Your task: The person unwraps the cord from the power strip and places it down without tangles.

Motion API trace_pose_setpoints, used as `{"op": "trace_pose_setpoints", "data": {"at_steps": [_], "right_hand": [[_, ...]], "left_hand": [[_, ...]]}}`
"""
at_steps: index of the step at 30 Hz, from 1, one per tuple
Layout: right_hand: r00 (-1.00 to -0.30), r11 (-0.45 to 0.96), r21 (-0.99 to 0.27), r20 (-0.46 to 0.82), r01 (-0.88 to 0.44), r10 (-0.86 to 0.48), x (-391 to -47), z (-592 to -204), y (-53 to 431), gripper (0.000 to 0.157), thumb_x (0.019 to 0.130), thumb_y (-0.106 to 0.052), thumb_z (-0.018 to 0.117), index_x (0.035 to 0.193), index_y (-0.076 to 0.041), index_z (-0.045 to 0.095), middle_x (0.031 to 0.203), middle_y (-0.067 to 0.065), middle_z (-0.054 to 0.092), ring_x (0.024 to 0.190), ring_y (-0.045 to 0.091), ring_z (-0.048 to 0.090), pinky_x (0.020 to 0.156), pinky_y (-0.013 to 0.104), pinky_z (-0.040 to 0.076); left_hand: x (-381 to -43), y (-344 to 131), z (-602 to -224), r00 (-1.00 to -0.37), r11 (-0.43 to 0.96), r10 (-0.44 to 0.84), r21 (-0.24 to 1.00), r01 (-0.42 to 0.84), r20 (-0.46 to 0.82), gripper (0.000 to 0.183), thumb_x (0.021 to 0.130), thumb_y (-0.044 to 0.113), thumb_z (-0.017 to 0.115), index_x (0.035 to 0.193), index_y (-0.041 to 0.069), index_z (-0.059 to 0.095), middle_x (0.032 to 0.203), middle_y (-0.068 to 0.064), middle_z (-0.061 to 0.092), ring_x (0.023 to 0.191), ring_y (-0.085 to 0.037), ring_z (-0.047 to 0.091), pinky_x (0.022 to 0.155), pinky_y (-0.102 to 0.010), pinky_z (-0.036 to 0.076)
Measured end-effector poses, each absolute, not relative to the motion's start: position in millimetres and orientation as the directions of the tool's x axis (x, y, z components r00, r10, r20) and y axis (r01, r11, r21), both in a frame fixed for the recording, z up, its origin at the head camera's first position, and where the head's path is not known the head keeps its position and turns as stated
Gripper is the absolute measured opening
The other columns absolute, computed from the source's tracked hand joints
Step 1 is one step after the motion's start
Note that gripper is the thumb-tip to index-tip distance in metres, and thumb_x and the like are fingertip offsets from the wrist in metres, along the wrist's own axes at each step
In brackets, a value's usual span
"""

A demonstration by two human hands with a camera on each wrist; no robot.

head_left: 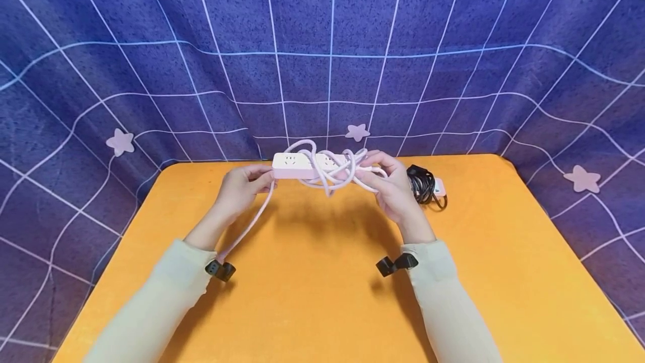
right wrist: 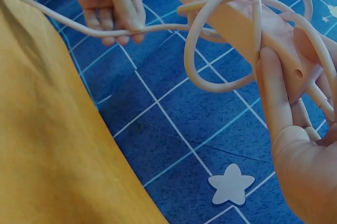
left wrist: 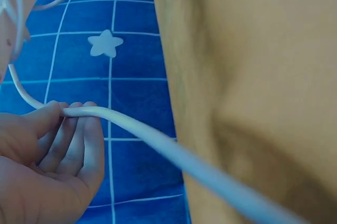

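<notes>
Head view: pale power strip (head_left: pixel 297 170), looped cord (head_left: pixel 322 177)

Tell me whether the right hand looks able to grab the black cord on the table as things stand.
Probably not while the right hand holds the power strip; it would likely have to let go first. Otherwise the way looks free: the black cord lies on the table, to that hand's right.

A pale power strip (head_left: pixel 294 168) is held aloft, its cord (right wrist: pixel 190 56) looped around it.
</notes>
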State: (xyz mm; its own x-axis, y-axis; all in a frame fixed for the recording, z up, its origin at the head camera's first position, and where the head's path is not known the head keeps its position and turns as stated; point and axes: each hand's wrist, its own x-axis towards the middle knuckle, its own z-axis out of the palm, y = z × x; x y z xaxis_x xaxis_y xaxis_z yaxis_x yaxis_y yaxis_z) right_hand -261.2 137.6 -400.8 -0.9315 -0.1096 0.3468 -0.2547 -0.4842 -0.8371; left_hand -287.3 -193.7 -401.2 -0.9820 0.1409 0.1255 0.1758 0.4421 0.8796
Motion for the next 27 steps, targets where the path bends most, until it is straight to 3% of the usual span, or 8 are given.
{"op": "trace_pose_setpoints", "data": {"at_steps": [7,18,22,27], "right_hand": [[-0.939,-0.452,-0.856,0.330,-0.253,-0.100,-262,-402,137,0.035,0.087,0.019,0.066,0.089,-0.015,0.077,0.110,0.002,0.063,0.106,0.016,0.064,0.080,0.023,0.061],[-0.946,-0.437,-0.868,0.307,-0.235,-0.101,-263,-404,137,0.036,0.088,0.018,0.067,0.089,-0.017,0.077,0.111,0.001,0.063,0.105,0.015,0.066,0.080,0.024,0.062],[-0.948,-0.439,-0.869,0.302,-0.230,-0.101,-263,-404,137,0.036,0.087,0.018,0.067,0.088,-0.017,0.077,0.111,0.001,0.063,0.104,0.015,0.066,0.080,0.024,0.062],[-0.950,-0.438,-0.870,0.296,-0.227,-0.097,-263,-403,136,0.036,0.088,0.018,0.067,0.088,-0.017,0.077,0.111,0.001,0.063,0.104,0.015,0.066,0.080,0.024,0.062]], "left_hand": [[-292,-199,-388,-0.967,0.443,0.130,0.859,0.256,0.221,0.030,0.104,0.021,0.071,0.122,-0.002,0.075,0.106,-0.025,0.077,0.086,-0.007,0.076,0.084,-0.031,0.063],[-293,-204,-368,-0.937,0.496,0.102,0.800,0.339,0.334,0.026,0.102,0.024,0.075,0.117,0.003,0.079,0.097,-0.018,0.079,0.079,-0.006,0.072,0.080,-0.023,0.062],[-291,-207,-362,-0.913,0.568,0.095,0.731,0.377,0.397,0.023,0.101,0.028,0.076,0.114,0.008,0.081,0.090,-0.011,0.079,0.076,-0.007,0.067,0.068,-0.013,0.053],[-287,-208,-352,-0.879,0.635,0.086,0.654,0.411,0.469,0.019,0.100,0.030,0.077,0.110,0.015,0.082,0.088,-0.005,0.079,0.072,-0.003,0.062,0.057,-0.021,0.039]]}}
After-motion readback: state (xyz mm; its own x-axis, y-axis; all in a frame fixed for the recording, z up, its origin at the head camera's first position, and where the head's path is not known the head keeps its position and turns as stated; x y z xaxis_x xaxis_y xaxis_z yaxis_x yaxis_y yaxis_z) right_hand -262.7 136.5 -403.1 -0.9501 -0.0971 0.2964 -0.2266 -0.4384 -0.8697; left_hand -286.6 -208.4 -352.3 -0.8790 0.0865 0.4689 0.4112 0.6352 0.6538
